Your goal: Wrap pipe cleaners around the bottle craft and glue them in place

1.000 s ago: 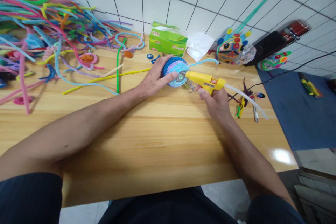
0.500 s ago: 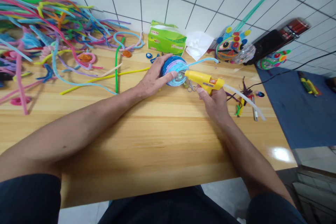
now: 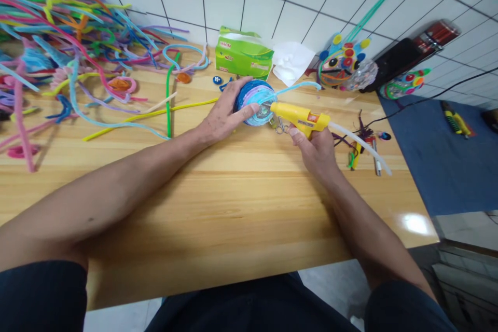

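My left hand (image 3: 225,114) is wrapped round the side of a round piece (image 3: 254,94) coiled in dark blue, lilac and light blue pipe cleaner, thumb on its near face. A loose light blue end (image 3: 301,85) sticks out from it to the right. My right hand (image 3: 317,148) grips a yellow glue gun (image 3: 298,115), whose nozzle is at the face of the coiled piece. A translucent glue stick (image 3: 361,142) trails from the gun's back. Small scissors (image 3: 281,127) lie just below the nozzle.
Many coloured pipe cleaners (image 3: 89,46) are heaped at the left. A green tissue pack (image 3: 244,56) and white tissue (image 3: 291,61) stand near the tiled wall. Decorated pieces (image 3: 340,66), a dark bottle (image 3: 400,62) and a black cable (image 3: 428,96) are at the right.
The view has shifted slightly, so most things appear a little further left and up. Both hands keep their holds, and the nozzle stays at the coiled piece.
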Action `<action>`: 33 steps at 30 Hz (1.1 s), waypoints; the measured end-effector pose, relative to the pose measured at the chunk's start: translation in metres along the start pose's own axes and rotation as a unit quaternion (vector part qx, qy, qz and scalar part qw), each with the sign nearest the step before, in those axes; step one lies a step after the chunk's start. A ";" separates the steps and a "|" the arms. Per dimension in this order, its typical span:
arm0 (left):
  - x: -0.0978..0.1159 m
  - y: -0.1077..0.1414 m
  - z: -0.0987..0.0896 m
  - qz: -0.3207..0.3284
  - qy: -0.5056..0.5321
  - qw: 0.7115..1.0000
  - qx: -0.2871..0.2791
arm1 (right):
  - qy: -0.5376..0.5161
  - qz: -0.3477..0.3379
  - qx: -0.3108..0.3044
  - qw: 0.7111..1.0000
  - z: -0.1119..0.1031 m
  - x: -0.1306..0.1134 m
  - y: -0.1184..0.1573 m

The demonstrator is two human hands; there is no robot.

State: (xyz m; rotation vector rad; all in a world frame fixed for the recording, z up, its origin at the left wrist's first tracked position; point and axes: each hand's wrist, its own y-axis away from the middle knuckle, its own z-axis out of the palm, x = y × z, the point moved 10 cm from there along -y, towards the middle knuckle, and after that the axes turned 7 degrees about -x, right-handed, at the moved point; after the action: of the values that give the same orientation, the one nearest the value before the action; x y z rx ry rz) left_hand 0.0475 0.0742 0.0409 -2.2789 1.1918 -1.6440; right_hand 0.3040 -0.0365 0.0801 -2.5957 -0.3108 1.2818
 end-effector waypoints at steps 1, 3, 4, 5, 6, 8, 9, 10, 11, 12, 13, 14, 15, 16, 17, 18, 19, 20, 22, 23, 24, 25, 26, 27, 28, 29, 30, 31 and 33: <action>-0.001 0.000 0.000 0.000 0.000 1.000 -0.001 | 0.002 0.001 0.001 1.000 -0.001 0.000 0.000; -0.003 0.000 0.000 0.002 0.002 1.000 -0.003 | 0.007 0.005 0.005 1.000 -0.004 0.000 0.001; -0.003 0.000 0.000 0.003 0.003 1.000 -0.003 | 0.010 0.006 0.006 1.000 -0.005 0.000 0.001; -0.004 0.000 0.000 0.005 0.005 1.000 -0.002 | 0.011 0.007 0.006 1.000 -0.006 -0.001 0.001; -0.004 0.000 0.000 0.008 0.006 1.000 -0.001 | 0.010 0.007 0.004 1.000 -0.006 -0.001 0.000; -0.004 0.000 0.000 0.013 0.010 1.000 0.001 | 0.006 0.004 -0.001 1.000 -0.003 -0.002 0.000; -0.004 0.000 0.000 0.016 0.013 1.000 0.003 | 0.003 0.003 -0.002 1.000 -0.002 -0.002 0.000; -0.003 0.000 -0.001 0.018 0.015 1.000 0.005 | 0.001 0.000 -0.002 1.000 0.000 -0.003 0.000; -0.003 0.000 -0.001 0.018 0.016 1.000 0.007 | -0.001 -0.003 0.000 1.000 0.001 -0.003 0.000; -0.003 0.000 -0.001 0.017 0.017 1.000 0.008 | -0.001 -0.006 0.002 1.000 0.001 -0.003 0.000; -0.004 0.000 0.000 0.014 0.016 1.000 0.008 | -0.001 -0.010 0.005 1.000 0.001 -0.004 0.000; -0.004 0.000 0.000 0.011 0.015 1.000 0.007 | 0.000 -0.014 0.007 1.000 0.001 -0.004 0.000; -0.004 0.000 0.000 0.008 0.014 1.000 0.006 | 0.001 -0.017 0.009 1.000 0.000 -0.004 0.000; -0.003 0.000 0.001 0.006 0.013 1.000 0.005 | 0.004 -0.021 0.009 1.000 -0.001 -0.004 0.000; -0.003 0.000 0.001 0.004 0.013 1.000 0.005 | 0.007 -0.023 0.008 1.000 -0.001 -0.004 0.000; -0.003 0.000 0.001 0.003 0.013 1.000 0.004 | 0.010 -0.025 0.007 1.000 -0.002 -0.004 0.000; -0.002 0.000 0.001 0.000 0.012 1.000 0.004 | 0.013 -0.025 0.005 1.000 -0.001 -0.005 0.000; -0.002 0.000 0.001 -0.003 0.011 1.000 0.004 | 0.015 -0.025 0.003 1.000 -0.001 -0.004 0.000; -0.002 -0.001 0.002 -0.011 0.006 1.000 0.007 | 0.013 -0.022 0.001 1.000 0.000 -0.004 0.000; -0.002 -0.001 0.002 -0.014 0.004 1.000 0.008 | 0.009 -0.020 0.001 1.000 0.001 -0.003 0.000; -0.001 -0.001 0.002 -0.016 0.004 1.000 0.009 | 0.006 -0.019 0.003 1.000 0.001 -0.003 0.000; -0.001 -0.001 0.002 -0.017 0.005 1.000 0.010 | 0.003 -0.017 0.006 1.000 0.001 -0.002 0.000; 0.000 -0.001 0.002 -0.018 0.005 1.000 0.009 | 0.002 -0.015 0.009 1.000 0.001 -0.001 0.000; 0.001 -0.002 0.002 -0.019 0.004 1.000 0.009 | 0.002 -0.014 0.011 1.000 0.001 -0.001 0.001; 0.001 -0.002 0.002 -0.020 0.003 1.000 0.007 | 0.004 -0.013 0.011 1.000 0.001 0.000 0.001; 0.002 -0.002 0.002 -0.022 0.002 1.000 0.006 | 0.004 -0.012 0.011 1.000 0.000 0.000 0.001; 0.003 -0.002 0.001 -0.024 0.001 1.000 0.005 | 0.005 -0.011 0.009 1.000 0.000 0.000 0.001; 0.004 -0.002 0.001 -0.025 0.001 1.000 0.003 | 0.004 -0.011 0.008 1.000 0.000 0.000 0.001; 0.005 -0.002 0.001 -0.027 0.002 1.000 0.000 | 0.002 -0.011 0.007 1.000 0.000 -0.001 0.001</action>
State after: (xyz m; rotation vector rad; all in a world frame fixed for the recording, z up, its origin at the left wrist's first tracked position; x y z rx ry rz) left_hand 0.0493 0.0721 0.0452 -2.3275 1.1410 -1.6675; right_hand 0.3032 -0.0377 0.0809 -2.5764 -0.3282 1.2671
